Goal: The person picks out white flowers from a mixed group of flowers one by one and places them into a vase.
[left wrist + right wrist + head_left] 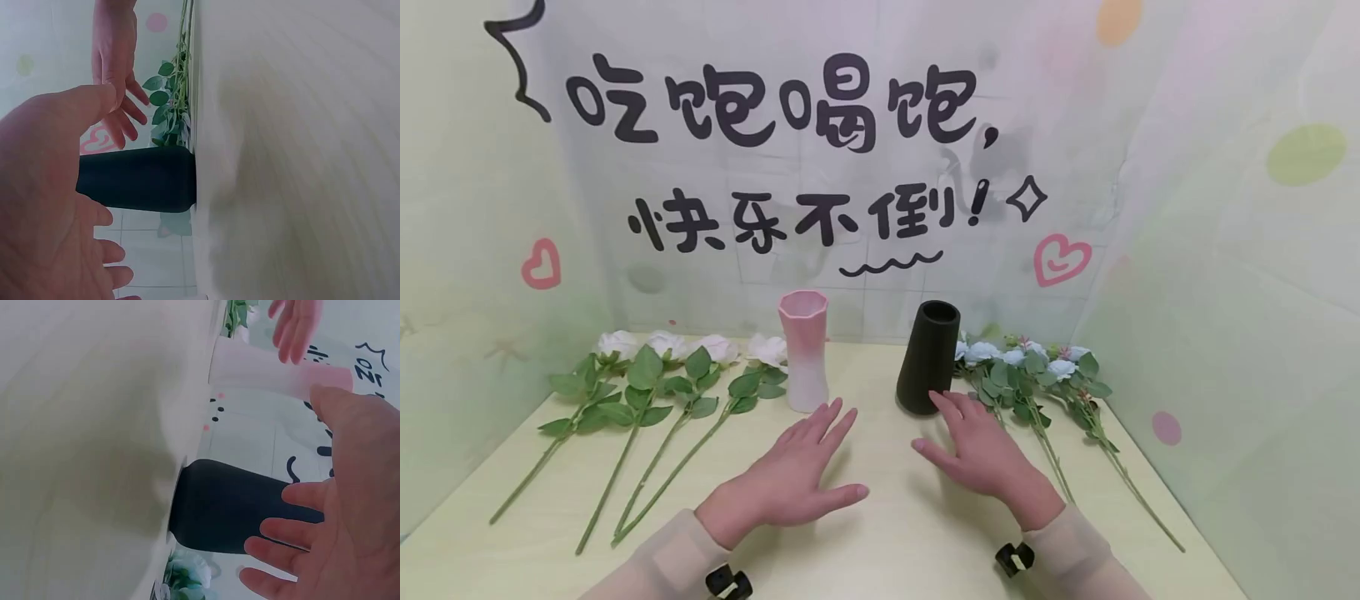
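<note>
Pink-and-white vase (805,354) and black vase (927,358) both stand upright on the desk (880,517), well apart, the black one on the right. We can see into the pink rim from above, but the black vase's mouth is too dark to show its inside. Our left hand (788,471) reaches forward with fingers extended and thumb spread wide, just in front of the pink-and-white vase's foot; it holds nothing. Our right hand (988,454) is likewise loosely spread and grips nothing — its fingertips overlap the lower black vase in the head view, and we cannot tell whether they touch it.

Four white roses (718,348) lie at left, the nearest bloom partly behind the pink-and-white vase. At right, blue flowers (1062,370) lie crowded together; the black vase hides some of them, while the right hand and forearm cover parts of their stems (1138,492), so we cannot count them. Both sleeves (677,554) run off the bottom edge.

Each wrist view is turned sideways: in the left one, our left hand covers the black vase's top; in the right one, our right fingers — blurred a little — cover its upper part.
</note>
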Tool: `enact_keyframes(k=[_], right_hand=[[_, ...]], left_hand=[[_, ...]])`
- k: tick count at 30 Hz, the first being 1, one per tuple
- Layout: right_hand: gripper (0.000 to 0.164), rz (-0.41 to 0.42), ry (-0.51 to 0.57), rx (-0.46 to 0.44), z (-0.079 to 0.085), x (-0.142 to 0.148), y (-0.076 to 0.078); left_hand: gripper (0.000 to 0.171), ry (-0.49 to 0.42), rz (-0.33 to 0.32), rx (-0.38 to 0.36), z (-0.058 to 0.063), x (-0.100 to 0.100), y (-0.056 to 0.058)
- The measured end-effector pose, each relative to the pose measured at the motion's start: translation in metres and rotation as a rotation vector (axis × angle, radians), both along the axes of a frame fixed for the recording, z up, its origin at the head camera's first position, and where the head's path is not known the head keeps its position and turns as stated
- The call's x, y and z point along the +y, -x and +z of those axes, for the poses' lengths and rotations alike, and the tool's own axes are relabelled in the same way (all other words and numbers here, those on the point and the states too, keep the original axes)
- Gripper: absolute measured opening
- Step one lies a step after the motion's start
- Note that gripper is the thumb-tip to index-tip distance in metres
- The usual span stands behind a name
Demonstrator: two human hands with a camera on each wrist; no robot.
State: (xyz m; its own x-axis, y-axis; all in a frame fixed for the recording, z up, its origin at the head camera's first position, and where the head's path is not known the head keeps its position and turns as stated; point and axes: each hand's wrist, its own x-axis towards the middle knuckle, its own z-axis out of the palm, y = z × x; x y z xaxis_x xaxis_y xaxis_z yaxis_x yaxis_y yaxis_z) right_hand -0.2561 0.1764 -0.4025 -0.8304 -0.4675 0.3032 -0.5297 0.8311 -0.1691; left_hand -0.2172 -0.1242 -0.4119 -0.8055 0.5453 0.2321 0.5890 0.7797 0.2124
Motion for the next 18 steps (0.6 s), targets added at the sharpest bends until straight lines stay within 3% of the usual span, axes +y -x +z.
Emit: enact_keyframes(k=[7,11,18], right_hand=[[0.062,-0.116,0.189,-0.045,0.0,0.026,0.008],[0.05,-0.176,0.297,-0.084,-0.002,0.043,0.011],[0.044,-0.275,0.312,-0.157,-0.013,0.064,0.015]], left_hand=[[0.094,-0.169,-0.008,-0.066,-0.004,-0.002,0.01],[0.089,-0.287,0.026,-0.111,-0.004,-0.004,0.017],[0.084,-0.421,0.057,-0.195,-0.005,0.002,0.029]])
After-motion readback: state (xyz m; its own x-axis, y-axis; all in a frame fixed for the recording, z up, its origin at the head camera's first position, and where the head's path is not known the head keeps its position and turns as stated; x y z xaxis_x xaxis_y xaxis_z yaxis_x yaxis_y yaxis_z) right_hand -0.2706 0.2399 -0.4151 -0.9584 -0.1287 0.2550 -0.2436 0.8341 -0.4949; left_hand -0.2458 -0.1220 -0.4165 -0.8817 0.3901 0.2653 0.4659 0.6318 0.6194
